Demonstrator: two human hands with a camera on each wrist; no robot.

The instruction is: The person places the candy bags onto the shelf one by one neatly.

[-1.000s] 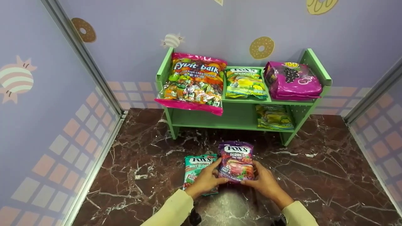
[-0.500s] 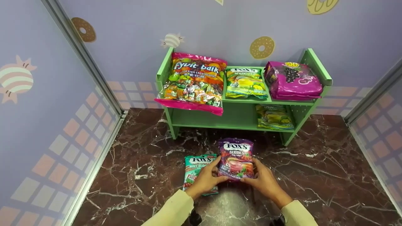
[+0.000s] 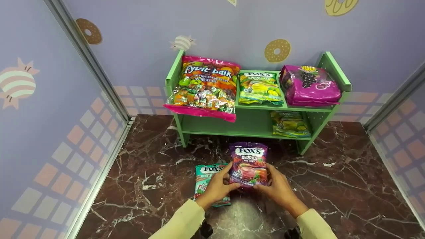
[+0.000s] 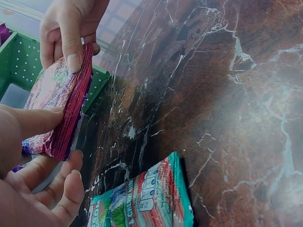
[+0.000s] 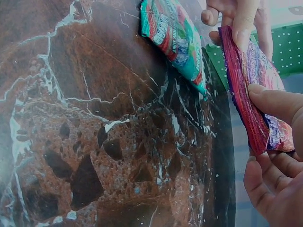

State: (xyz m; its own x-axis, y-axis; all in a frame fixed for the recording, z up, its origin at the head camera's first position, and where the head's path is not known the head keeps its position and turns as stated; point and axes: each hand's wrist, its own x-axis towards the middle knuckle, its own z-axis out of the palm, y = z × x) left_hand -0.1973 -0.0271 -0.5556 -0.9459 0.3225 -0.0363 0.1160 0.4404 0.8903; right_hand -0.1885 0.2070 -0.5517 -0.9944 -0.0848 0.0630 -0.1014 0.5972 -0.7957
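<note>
A purple bag of Fox's Berries candy (image 3: 249, 166) is held up between both hands, its printed front facing the head camera. My left hand (image 3: 217, 186) pinches its left side, thumb on the front and fingers behind. On the other side my right hand (image 3: 279, 187) grips it the same way. Both wrist views show the bag's crimped lower edge (image 4: 75, 109) between the two thumbs, clear of the tabletop. A teal bag of Fox's mint candy (image 3: 206, 182) lies on the table, partly hidden under my left hand in the head view.
Behind stands a green two-tier shelf (image 3: 219, 127). Its top bears a large fruit candy bag (image 3: 206, 86), a yellow-green Fox's bag (image 3: 260, 88) and a magenta grape candy bag (image 3: 310, 85). Another yellow-green bag (image 3: 290, 123) lies lower right. Patterned panels (image 3: 76, 99) flank the dark marble table (image 3: 149, 199).
Both hands have moved slightly forward towards the shelf with the berries candy bag between them. The teal bag and the bags on the shelf have stayed where they were.
</note>
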